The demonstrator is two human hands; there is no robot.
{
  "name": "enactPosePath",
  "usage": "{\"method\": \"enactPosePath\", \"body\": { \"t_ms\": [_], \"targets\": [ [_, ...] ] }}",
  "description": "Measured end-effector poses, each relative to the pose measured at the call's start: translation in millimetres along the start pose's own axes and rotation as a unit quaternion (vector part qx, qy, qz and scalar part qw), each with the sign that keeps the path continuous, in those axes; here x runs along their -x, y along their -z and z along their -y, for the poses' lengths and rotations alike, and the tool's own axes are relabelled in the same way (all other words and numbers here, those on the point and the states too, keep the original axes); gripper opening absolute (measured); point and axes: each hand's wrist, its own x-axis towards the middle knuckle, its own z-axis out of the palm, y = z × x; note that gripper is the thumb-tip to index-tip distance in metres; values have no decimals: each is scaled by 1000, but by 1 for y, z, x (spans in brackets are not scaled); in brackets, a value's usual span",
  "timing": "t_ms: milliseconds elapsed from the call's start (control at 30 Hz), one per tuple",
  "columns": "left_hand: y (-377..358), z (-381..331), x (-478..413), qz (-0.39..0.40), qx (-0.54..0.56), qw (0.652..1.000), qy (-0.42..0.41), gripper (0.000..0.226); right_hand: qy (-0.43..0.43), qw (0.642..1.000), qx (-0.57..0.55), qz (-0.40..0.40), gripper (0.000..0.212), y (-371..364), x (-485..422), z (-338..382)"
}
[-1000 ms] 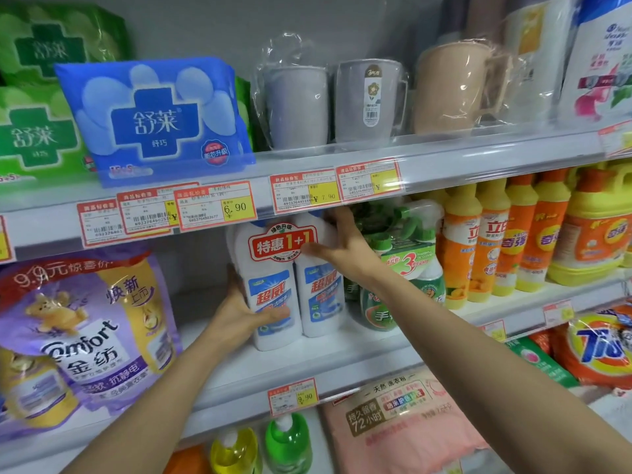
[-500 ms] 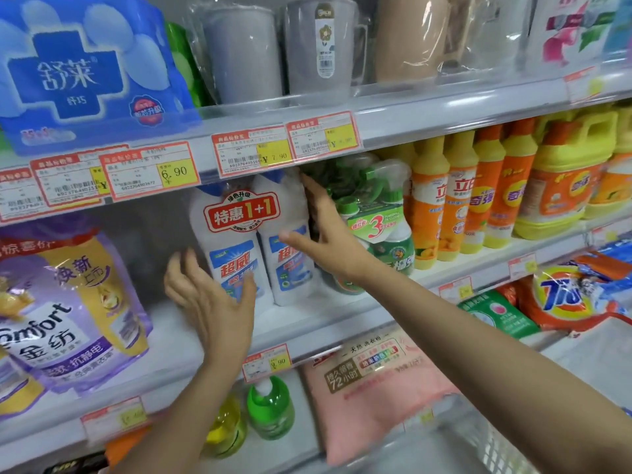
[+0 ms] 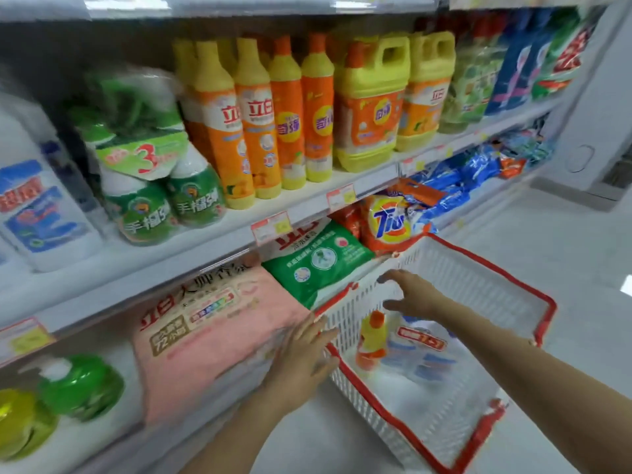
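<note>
The right hand (image 3: pixel 413 295) hovers over the inside of the basket (image 3: pixel 543 323), fingers loosely spread and holding nothing. The left hand (image 3: pixel 301 354) is flat and wide as well, also holding nothing, at the basket's red rim by the corner nearest the shelf. Blur hides whether it touches the rim.

Below the right hand, the twin-pack (image 3: pixel 424 350) of white bottles with a red "1+1" label lies on the basket floor, towards the wall on the shelf side. Just beside it stands a yellow bottle (image 3: pixel 372 340) with an orange cap, close to the same wall. That makes two items in the basket: one twin-pack and one single bottle. The rest of the basket floor is bare.

Judging by the free hands, the twin-pack's placing looks finished. What remains is probably either fetching another item or lifting the basket from the floor (image 3: pixel 564 241).

Along the lower shelf edge lie three bags: a pink bag (image 3: pixel 212 333), a green bag (image 3: pixel 314 265) and an orange Tide bag (image 3: pixel 390 224). On the shelf (image 3: pixel 205 248) above, the front row holds four slim orange bottles (image 3: pixel 254 124), with more behind them, and two yellow jugs (image 3: pixel 371 107) with handles. A green bundle (image 3: pixel 154 186) marked "3" stands at their left.
</note>
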Motion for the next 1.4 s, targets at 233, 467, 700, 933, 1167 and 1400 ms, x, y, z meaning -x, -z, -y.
{"method": "enactPosePath", "body": {
  "t_ms": [233,467,700,933,1167,1400],
  "targets": [
    [-53,-4,-11,11,-38,997,59,48,-49,995,80,46,48,-45,-7,-82],
    [-51,-16,-27,-25,-27,996,82,31,-72,995,-13,-68,23,-38,10,-122],
    [-31,-51,-75,-81,180,974,112,42,-74,920,-307,-233,21,29,68,-130],
    [10,-113,-116,-11,567,789,235,76,37,834,-438,-335,23,66,145,-110],
    [26,-122,-115,16,654,734,184,53,62,812,-495,-302,25,62,168,-101],
    [24,-102,-97,-19,615,783,93,58,46,817,-511,-263,28,35,160,-104]
  ]
}}
